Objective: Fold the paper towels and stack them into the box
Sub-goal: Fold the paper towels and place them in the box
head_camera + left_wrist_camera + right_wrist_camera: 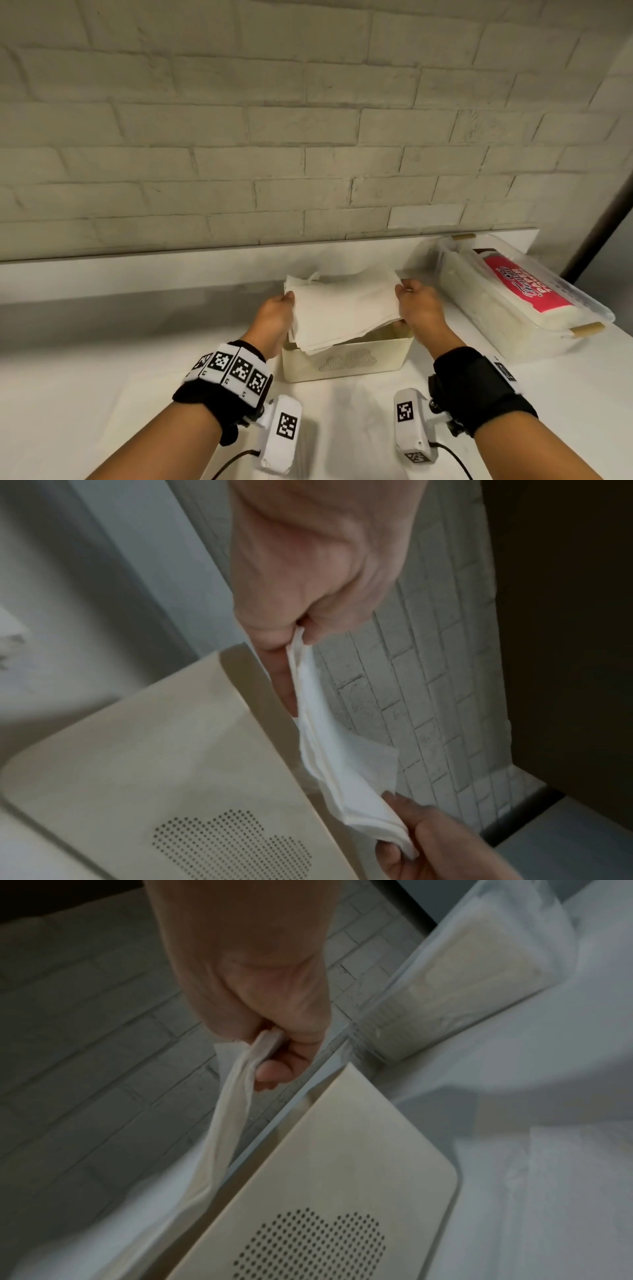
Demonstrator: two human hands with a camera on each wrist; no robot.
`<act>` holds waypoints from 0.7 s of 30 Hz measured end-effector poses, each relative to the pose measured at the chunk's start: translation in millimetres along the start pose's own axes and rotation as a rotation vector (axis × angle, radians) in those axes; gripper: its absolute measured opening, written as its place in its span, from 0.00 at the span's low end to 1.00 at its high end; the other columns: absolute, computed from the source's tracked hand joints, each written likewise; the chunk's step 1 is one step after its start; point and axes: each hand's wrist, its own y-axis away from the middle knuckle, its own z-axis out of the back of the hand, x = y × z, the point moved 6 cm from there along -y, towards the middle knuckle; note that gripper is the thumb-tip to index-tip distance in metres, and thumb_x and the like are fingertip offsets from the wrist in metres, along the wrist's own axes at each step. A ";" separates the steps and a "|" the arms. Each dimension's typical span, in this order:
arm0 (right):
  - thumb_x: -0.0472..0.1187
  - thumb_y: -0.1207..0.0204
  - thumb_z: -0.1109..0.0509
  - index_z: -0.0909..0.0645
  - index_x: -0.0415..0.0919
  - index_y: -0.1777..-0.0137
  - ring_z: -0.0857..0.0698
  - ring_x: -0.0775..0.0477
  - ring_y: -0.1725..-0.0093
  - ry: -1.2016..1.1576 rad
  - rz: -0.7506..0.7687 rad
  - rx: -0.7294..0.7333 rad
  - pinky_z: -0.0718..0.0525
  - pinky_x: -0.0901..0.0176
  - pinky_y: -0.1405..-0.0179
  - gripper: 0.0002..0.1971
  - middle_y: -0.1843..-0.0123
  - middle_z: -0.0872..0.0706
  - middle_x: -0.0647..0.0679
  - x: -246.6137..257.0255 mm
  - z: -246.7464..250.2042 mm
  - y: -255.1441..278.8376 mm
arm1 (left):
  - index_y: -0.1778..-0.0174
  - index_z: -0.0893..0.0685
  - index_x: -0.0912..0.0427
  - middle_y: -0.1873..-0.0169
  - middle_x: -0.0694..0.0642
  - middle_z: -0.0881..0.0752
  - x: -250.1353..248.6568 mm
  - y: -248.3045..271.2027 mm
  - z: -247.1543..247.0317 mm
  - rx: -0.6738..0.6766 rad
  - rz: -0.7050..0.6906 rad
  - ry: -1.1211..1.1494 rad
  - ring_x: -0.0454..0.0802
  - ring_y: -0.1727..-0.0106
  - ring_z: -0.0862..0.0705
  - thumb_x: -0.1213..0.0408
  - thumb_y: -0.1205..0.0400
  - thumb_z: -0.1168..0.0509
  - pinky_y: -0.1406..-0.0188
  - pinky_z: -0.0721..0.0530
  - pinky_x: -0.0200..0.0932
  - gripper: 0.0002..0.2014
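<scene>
A cream box (346,359) with a dotted cloud pattern on its front stands on the white counter (102,377). Above its open top hangs a stack of folded white paper towels (342,308), tilted with the near left corner over the rim. My left hand (277,317) pinches the stack's left edge and my right hand (416,306) pinches its right edge. In the left wrist view the left hand (291,631) holds the paper towels (329,745) beside the box (171,750). The right wrist view shows my right hand (274,1042) gripping the paper towels (232,1096) over the box (342,1164).
A clear plastic bin (513,301) with wooden handles sits at the right, holding a paper towel pack with a pink label (527,284). A grey brick wall (308,120) runs behind the counter. Bare counter lies left of and in front of the box.
</scene>
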 end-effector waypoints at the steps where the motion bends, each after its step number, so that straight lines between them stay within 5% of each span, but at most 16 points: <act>1: 0.40 0.16 0.43 0.22 0.39 0.38 0.23 0.51 0.69 -0.016 -0.020 -0.004 0.26 0.68 0.87 0.12 0.54 0.22 0.43 -2.5 -0.9 -0.6 | 0.46 0.24 0.65 0.63 0.56 0.19 0.3 1.6 -0.5 -0.002 0.020 0.029 0.51 0.63 0.20 0.62 0.12 0.47 0.67 0.21 0.43 0.11; 4: 0.40 0.16 0.44 0.24 0.42 0.41 0.24 0.51 0.67 -0.081 -0.079 -0.009 0.26 0.63 0.80 0.09 0.53 0.22 0.43 -6.8 -2.9 -0.8 | 0.48 0.26 0.61 0.66 0.55 0.21 -1.0 2.6 0.0 0.003 0.026 0.093 0.47 0.66 0.22 0.65 0.12 0.47 0.71 0.26 0.39 0.06; 8: 0.40 0.16 0.44 0.23 0.39 0.39 0.23 0.47 0.68 -0.118 -0.127 -0.007 0.22 0.58 0.76 0.12 0.51 0.21 0.42 -9.7 -6.7 -0.5 | 0.42 0.23 0.63 0.54 0.60 0.17 0.8 2.2 1.3 0.035 0.007 0.005 0.54 0.56 0.18 0.67 0.13 0.46 0.57 0.21 0.44 0.08; 11: 0.38 0.16 0.44 0.24 0.38 0.38 0.22 0.47 0.69 -0.044 -0.120 0.022 0.20 0.57 0.76 0.12 0.51 0.21 0.42 -6.3 -9.2 2.6 | 0.28 0.30 0.65 0.43 0.60 0.18 -2.2 1.7 -1.2 0.070 -0.100 -0.238 0.58 0.46 0.18 0.72 0.17 0.39 0.51 0.17 0.48 0.20; 14: 0.30 0.21 0.41 0.27 0.40 0.35 0.20 0.44 0.61 0.156 0.018 0.058 0.18 0.56 0.65 0.16 0.47 0.19 0.39 3.8 -13.8 2.9 | 0.19 0.43 0.52 0.34 0.59 0.23 -10.2 -0.7 -4.4 0.065 -0.232 -0.552 0.59 0.41 0.17 0.71 0.19 0.36 0.61 0.16 0.42 0.34; 18: 0.24 0.27 0.43 0.24 0.44 0.44 0.22 0.44 0.61 0.446 0.157 0.193 0.24 0.61 0.65 0.18 0.51 0.21 0.42 14.7 -26.8 6.3 | 0.32 0.24 0.56 0.36 0.58 0.20 -12.3 -8.0 -19.9 0.116 -0.351 -1.097 0.52 0.41 0.19 0.71 0.19 0.38 0.47 0.24 0.36 0.18; 21: 0.29 0.24 0.40 0.22 0.45 0.56 0.17 0.42 0.48 0.680 0.172 0.351 0.19 0.60 0.52 0.11 0.50 0.18 0.45 16.1 -41.3 8.2 | 0.34 0.21 0.64 0.34 0.61 0.22 -3.5 -15.2 -30.3 0.155 -0.347 -1.379 0.55 0.35 0.21 0.71 0.17 0.42 0.38 0.23 0.41 0.16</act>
